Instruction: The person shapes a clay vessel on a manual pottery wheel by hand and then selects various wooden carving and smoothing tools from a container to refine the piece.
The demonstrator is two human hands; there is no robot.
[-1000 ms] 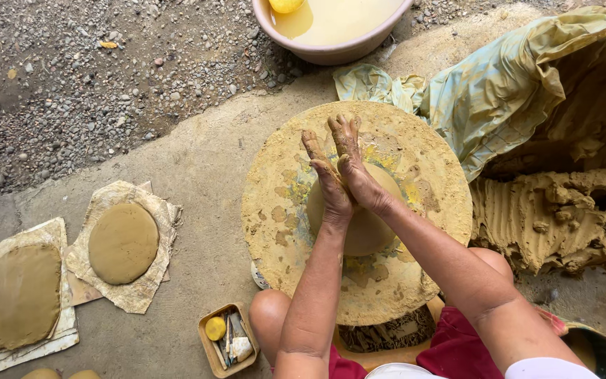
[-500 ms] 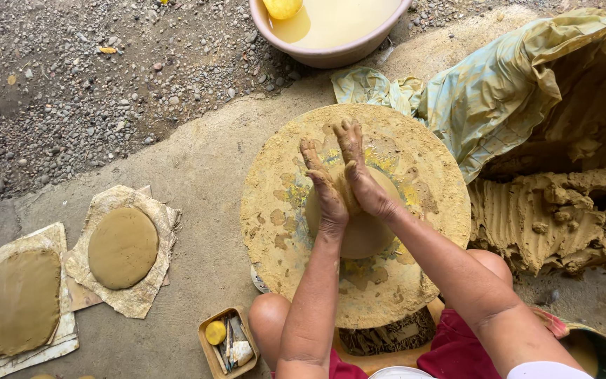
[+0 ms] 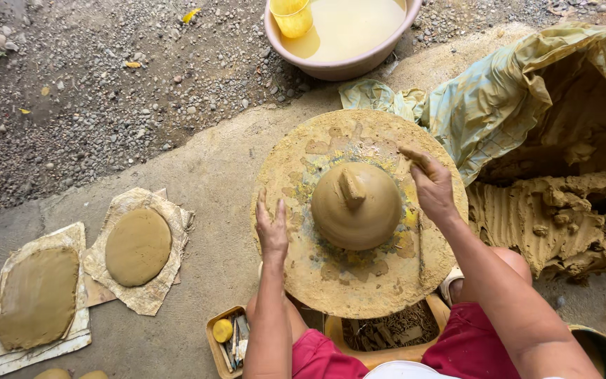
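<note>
While both hands' fingers lie open — gripping nothing — the clay mound [image 3: 356, 205] sits between them, untouched.

Both arms are bare to the elbow, with no sleeves showing. Red shorts [image 3: 471, 347] cover the thighs. Clay smears the left hand [image 3: 272, 228] and right hand [image 3: 432, 184].

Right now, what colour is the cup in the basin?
Yellow cup, seen in the head view.

No labels, signs or screens in view. One small open rectangular yellow box [image 3: 226, 342] of tools sits bottom-centre.
</note>
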